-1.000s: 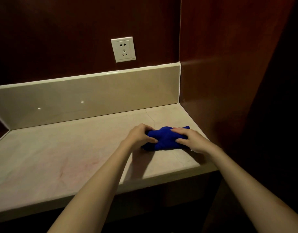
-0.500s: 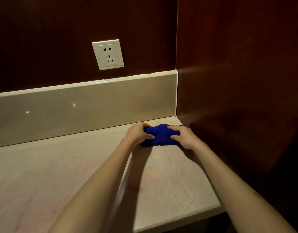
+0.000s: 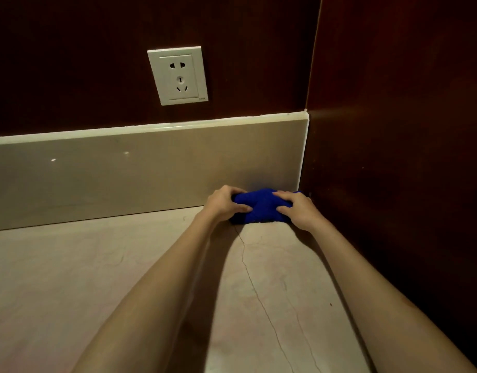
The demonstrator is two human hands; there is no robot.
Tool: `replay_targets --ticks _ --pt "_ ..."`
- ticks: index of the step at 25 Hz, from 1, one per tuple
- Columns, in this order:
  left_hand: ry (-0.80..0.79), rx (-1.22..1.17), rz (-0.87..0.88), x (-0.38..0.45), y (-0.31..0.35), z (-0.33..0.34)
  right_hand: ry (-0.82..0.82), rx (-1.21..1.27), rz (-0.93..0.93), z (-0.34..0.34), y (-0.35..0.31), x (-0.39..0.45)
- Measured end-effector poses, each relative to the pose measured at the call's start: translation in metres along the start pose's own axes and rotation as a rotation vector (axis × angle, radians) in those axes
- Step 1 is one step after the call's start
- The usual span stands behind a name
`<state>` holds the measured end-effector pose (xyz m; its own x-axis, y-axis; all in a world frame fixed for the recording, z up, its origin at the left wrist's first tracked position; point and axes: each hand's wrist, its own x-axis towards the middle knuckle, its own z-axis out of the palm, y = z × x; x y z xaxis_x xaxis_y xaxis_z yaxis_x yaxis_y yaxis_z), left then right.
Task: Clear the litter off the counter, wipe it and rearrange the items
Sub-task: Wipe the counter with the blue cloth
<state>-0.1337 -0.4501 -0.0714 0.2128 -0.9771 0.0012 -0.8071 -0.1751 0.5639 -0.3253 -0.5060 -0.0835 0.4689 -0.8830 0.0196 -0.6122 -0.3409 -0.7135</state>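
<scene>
I had both hands curled round the bunched blue cloth [image 3: 261, 207], left hand [image 3: 223, 203] gripping its left end and right hand [image 3: 299, 211] its right, pressed onto the table [image 3: 124, 278] where it meets the backsplash [image 3: 124, 173], near the corner. I judged the seam needed firm downward pressure and overlapping strokes drawn along the backsplash.

Two bare forearms came up from the bottom edge, with no sleeve on either up to where the view cut them off. The left hand [image 3: 223, 204] and the right hand [image 3: 299, 211] wore no glove, ring, watch or band. The fingernails looked short and unpainted.
</scene>
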Motion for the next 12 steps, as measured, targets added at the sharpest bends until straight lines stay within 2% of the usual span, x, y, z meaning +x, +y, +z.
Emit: replay_targets --ticks 7,12 --pt "0.109 0.064 0.044 -0.031 0.002 0.006 -0.039 -0.037 -0.026 -0.003 -0.005 -0.011" --pt "0.033 0.063 0.123 -0.105 -0.014 -0.009 -0.095 -0.149 -0.097 0.009 -0.023 -0.091"
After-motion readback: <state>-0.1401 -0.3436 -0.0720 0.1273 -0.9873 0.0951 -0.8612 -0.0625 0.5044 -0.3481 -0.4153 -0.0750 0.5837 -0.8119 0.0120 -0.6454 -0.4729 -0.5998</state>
